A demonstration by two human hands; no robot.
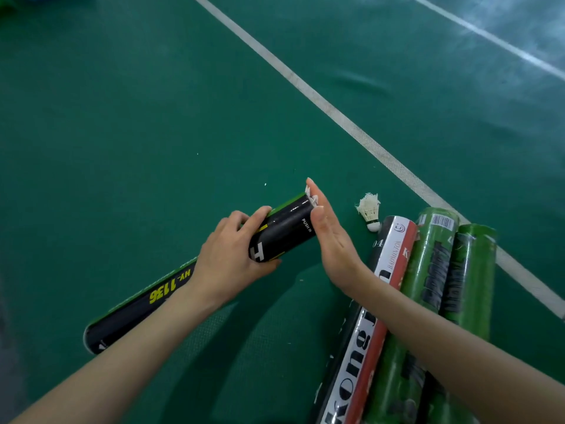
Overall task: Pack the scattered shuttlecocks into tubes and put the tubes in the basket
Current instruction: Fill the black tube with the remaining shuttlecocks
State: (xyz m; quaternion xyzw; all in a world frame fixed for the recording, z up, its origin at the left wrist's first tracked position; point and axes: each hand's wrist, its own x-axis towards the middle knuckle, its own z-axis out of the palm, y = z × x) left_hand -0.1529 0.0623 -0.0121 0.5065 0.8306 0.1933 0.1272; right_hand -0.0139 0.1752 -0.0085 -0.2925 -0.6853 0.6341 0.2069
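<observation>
Black tube point(195, 270): mid-section hidden under left hand point(232, 258). Feathers point(312, 197) at its far mouth: mostly covered by right hand point(330, 240); shuttlecock count indeterminable. Three tubes, near right point(428, 301): near ends cut by bottom edge, partly behind forearm. Far-left corner objects point(12, 0): blurred, possibly blue and green items.

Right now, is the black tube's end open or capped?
Open: white feathers stick out of the black tube beside the right hand, with no cap visible.

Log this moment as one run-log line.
left hand: grips black tube | right hand: flat, pushing feathers in | loose shuttlecock: on floor
</observation>
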